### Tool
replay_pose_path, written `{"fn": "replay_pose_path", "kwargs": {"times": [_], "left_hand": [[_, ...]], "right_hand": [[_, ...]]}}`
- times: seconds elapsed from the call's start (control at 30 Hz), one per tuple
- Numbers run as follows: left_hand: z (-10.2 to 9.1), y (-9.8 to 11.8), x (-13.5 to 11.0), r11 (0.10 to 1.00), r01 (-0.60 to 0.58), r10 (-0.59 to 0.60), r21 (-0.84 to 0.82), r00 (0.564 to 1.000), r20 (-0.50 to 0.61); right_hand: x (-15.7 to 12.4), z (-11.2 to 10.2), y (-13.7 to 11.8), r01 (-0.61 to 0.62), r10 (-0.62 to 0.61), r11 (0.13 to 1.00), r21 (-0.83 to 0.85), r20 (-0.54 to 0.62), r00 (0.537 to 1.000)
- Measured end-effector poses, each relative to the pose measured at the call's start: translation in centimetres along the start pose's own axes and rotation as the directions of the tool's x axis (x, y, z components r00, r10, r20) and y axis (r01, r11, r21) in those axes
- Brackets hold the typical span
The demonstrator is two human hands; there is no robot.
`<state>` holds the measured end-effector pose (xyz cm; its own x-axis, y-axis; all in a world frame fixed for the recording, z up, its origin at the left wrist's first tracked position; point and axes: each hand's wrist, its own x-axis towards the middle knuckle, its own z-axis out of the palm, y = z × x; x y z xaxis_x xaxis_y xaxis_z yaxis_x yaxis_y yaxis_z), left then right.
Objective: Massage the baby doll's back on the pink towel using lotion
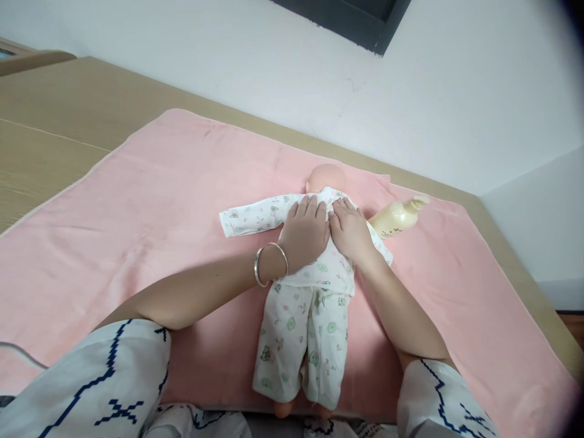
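Pink blanket point(159, 201) mid-frame carries a doll point(301, 328), seemingly face-down; left hand point(303, 234) and right hand point(351, 231) press flat, fingers together, steadying it

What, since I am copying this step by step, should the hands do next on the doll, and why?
Probably slide both palms down toward the waist. The left hand and right hand lie flat, side by side, on the upper back of the doll, which lies stretched out on the pink towel; the rest of its top below them is untouched.
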<state>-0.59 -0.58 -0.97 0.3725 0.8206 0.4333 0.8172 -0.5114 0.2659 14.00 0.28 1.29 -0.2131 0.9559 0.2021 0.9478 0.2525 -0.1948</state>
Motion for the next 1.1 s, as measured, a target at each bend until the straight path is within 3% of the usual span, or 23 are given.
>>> {"fn": "replay_pose_path", "kwargs": {"times": [0.23,0.37,0.53,0.8,0.97,1.1], "left_hand": [[0.9,-2.4,1.9,0.999,-0.01,0.011,-0.051,1.0,0.005],[0.4,-1.3,1.1,0.999,0.023,-0.023,-0.026,1.0,0.005],[-0.2,0.1,0.1,1.0,-0.029,0.029,0.006,1.0,0.007],[0.7,-2.7,2.5,0.999,0.003,-0.002,-0.038,1.0,0.023],[0.4,-1.5,1.4,0.999,0.033,-0.033,-0.002,0.999,0.032],[-0.1,-0.1,0.2,1.0,-0.018,0.018,0.013,0.999,0.028]], "right_hand": [[-2.4,-0.6,-2.3,0.032,-0.036,0.996,-0.089,-0.046,0.998],[-1.1,-0.5,-0.8,0.004,-0.004,1.0,-0.015,0.0,1.0],[0.5,0.2,1.0,-0.045,0.045,0.999,0.012,0.003,0.999],[-2.6,-0.2,-2.4,0.05,-0.064,0.991,-0.124,-0.107,0.992],[-0.6,-0.2,-0.2,0.015,-0.015,1.0,0.009,0.014,1.0],[1.1,0.3,1.8,-0.045,0.044,0.998,0.041,0.032,0.999]]}}
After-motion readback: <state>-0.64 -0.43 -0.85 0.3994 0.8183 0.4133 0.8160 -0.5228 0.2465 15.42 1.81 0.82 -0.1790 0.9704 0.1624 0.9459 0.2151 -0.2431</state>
